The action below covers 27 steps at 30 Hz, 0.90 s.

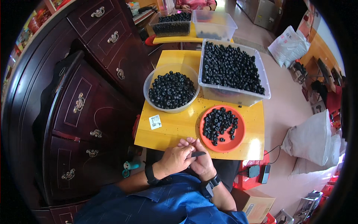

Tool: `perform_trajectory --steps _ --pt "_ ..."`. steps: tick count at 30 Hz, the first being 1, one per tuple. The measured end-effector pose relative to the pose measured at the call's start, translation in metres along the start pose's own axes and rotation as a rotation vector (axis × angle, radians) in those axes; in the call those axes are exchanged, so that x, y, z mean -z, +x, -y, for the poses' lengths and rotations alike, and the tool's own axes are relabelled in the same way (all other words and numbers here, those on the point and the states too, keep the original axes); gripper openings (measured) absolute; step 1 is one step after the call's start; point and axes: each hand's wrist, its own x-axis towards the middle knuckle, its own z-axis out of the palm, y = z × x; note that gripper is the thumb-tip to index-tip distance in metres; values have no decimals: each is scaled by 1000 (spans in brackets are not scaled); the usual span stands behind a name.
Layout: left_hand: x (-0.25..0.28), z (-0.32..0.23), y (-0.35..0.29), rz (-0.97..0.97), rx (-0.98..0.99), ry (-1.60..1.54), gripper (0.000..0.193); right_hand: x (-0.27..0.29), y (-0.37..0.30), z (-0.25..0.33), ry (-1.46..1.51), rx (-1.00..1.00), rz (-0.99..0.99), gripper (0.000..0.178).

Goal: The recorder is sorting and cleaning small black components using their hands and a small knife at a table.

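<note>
My left hand (173,159) and my right hand (203,164) meet close together at the table's near edge, fingers curled. From the left hand's closed fingers a flat, dark blade-like piece (198,154) sticks out to the right, across the right palm. Its other end is hidden in the grip. The right hand's fingers are bent in beside the left's; whatever they hold is covered. Just beyond, to the right, lies an orange plate (239,140) with small black ring-shaped parts (216,126), many showing a hole.
On the yellow table (175,128) stand a round clear tub (147,95) and a large clear bin (231,96), both full of black parts. A white label (155,122) lies at left. Behind is another table with two bins. Dark drawers (80,108) flank the left; white sacks (307,138) stand right.
</note>
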Motion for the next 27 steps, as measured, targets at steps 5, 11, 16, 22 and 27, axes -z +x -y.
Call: perform_trajectory --steps 5,11,16,22,27 --pt "4 3 1 -115 20 -129 23 -4 -1 1 -44 -3 -50 37" --pt "26 6 5 -219 59 -255 20 -11 -11 5 -292 8 -38 25" --pt "25 13 -2 -190 -2 -165 19 -1 -11 8 -445 18 -20 18" --pt "20 18 -8 -194 -13 -228 19 1 -14 1 -399 97 -104 12" --pt "20 25 -9 -160 16 -269 17 -9 -16 -6 -526 179 -187 11"
